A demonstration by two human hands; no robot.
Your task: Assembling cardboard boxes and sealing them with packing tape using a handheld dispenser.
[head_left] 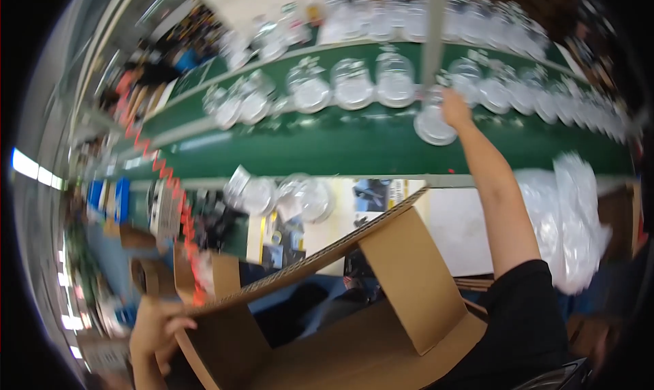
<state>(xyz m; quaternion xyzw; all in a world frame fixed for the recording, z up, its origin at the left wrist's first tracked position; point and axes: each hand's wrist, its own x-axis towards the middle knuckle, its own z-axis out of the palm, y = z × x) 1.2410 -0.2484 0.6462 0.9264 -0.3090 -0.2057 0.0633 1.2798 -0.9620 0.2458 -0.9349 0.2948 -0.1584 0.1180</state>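
My right hand [455,109] reaches far out over the green conveyor belt [354,148] and grips a clear round plastic container [434,126] wrapped in film. My left hand [158,330] holds the left flap edge of an open brown cardboard box [368,301] low in front of me. The box is tilted, its flaps spread, and its inside is hidden behind the flaps. Rows of similar clear bagged containers [354,85] lie along the belt beyond my right hand.
Two more clear containers [286,196] sit at the near edge of the belt above a white table with printed sheets [371,196]. A heap of clear plastic bags [572,220] lies to the right. A red coiled hose [180,206] hangs at left.
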